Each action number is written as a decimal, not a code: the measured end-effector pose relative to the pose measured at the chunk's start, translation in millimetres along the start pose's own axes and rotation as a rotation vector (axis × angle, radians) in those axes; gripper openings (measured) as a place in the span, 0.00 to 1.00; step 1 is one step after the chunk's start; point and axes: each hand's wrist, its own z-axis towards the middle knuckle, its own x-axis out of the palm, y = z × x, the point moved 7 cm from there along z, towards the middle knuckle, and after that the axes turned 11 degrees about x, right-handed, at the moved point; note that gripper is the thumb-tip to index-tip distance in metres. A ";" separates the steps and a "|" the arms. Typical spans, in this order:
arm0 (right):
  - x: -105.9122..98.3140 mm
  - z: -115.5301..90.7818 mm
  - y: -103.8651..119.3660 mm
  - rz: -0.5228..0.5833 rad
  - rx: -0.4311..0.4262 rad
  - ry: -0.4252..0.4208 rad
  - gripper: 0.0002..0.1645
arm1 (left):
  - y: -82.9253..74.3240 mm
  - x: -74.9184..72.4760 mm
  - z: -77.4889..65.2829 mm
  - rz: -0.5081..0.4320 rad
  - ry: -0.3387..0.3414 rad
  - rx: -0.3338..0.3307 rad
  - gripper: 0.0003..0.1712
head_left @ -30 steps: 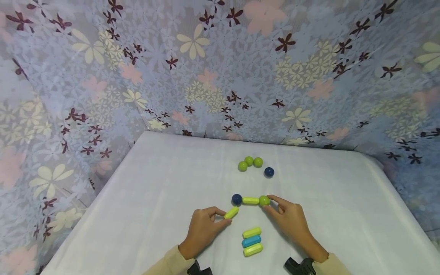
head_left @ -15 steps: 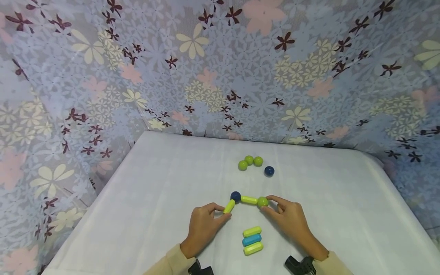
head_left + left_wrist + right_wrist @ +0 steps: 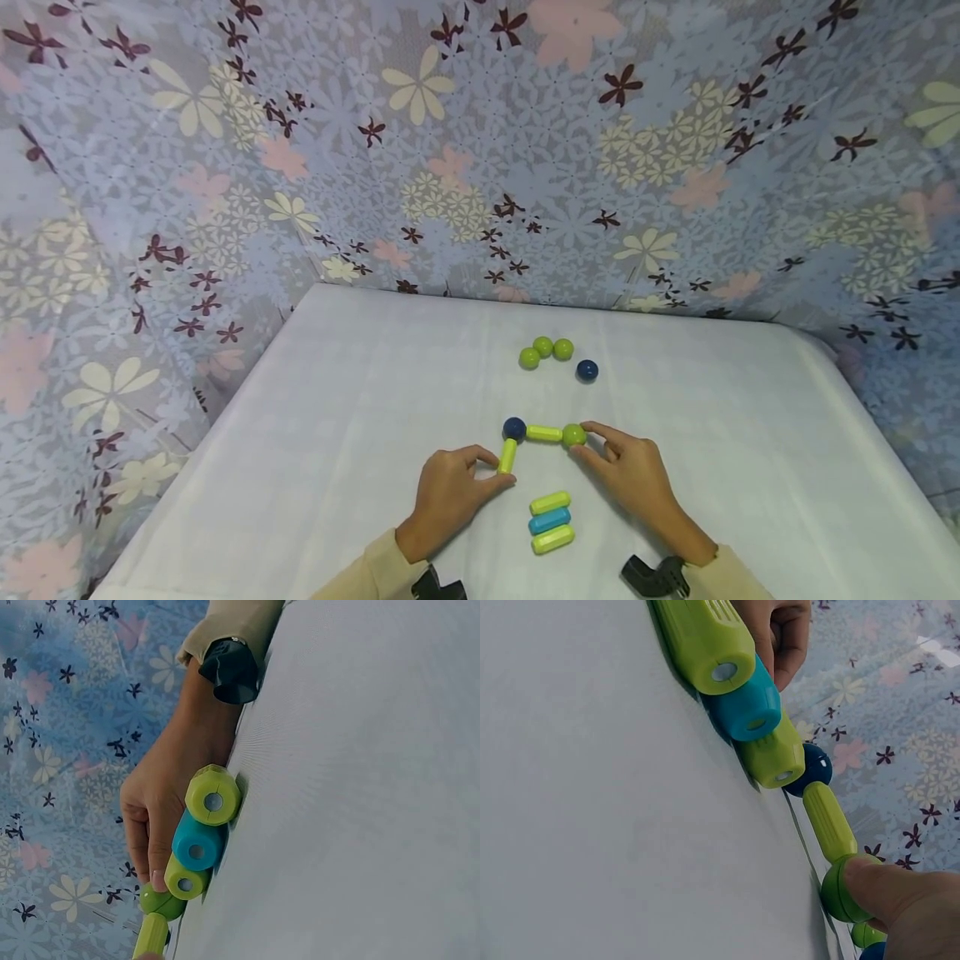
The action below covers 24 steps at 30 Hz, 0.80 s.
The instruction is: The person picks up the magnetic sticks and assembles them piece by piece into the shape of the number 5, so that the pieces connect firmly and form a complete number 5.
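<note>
My left hand [image 3: 453,487] pinches the near end of a yellow-green magnetic rod [image 3: 507,457]. Its far end meets a dark blue ball [image 3: 514,429]. From that ball a second yellow-green rod [image 3: 544,433] runs right to a green ball [image 3: 573,435], and my right hand [image 3: 633,475] holds this ball between thumb and finger. The two rods form a corner at the blue ball. In the right wrist view my thumb presses on the green ball [image 3: 840,889], with the joined rod [image 3: 829,821] leading to the blue ball [image 3: 814,771].
Nearer me lie two yellow-green rods [image 3: 552,539] with a blue rod [image 3: 550,521] between them. Behind the joined pieces sit three green balls [image 3: 543,347] and a dark blue ball [image 3: 587,371]. A white cloth [image 3: 375,375] covers the table; a floral curtain [image 3: 480,167] hangs behind.
My left hand has brought its rod up to the blue ball, then swung the rod's near end to the right. The right hand has stayed at the green ball with little movement.
</note>
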 end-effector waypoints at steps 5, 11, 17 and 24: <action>0.9 0.5 -1.1 0.002 0.000 -0.006 0.23 | -2.1 4.3 0.1 -0.025 0.041 0.047 0.20; -1.0 0.0 -1.1 0.000 -0.005 -0.009 0.23 | -4.6 8.9 2.7 -0.058 0.065 0.087 0.19; -2.5 -0.3 -0.4 0.011 -0.021 -0.019 0.21 | -0.6 5.0 9.4 -0.077 0.057 0.098 0.21; -4.0 -0.9 1.6 0.034 -0.022 -0.021 0.21 | 21.2 0.6 32.1 -0.158 -0.001 0.060 0.18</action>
